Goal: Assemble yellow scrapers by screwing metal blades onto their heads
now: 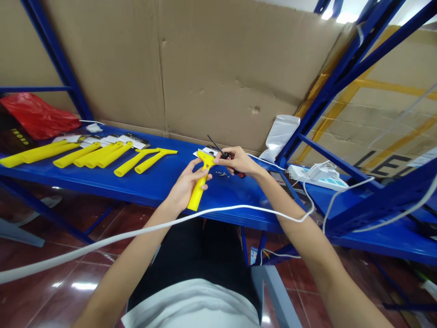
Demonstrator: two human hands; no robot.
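Observation:
My left hand [187,183] is closed round the handle of a yellow scraper [197,195], its wide head tilted up and away from me. In my right hand [241,160] is a screwdriver [215,144] with a dark shaft and a black and red handle; the shaft points up and left, past the scraper head. The right fingertips are at the edge of that head, though whether they pinch a small part there is hidden. Just right of the scraper, a few small screws [222,174] lie on the blue table [164,182].
Several yellow scrapers [102,155], some with printed cards, lie in a row at the left. Behind them sits a red plastic bag [41,116]. A white cable [136,231] crosses in front of my forearms. A power strip [317,176] is at the right.

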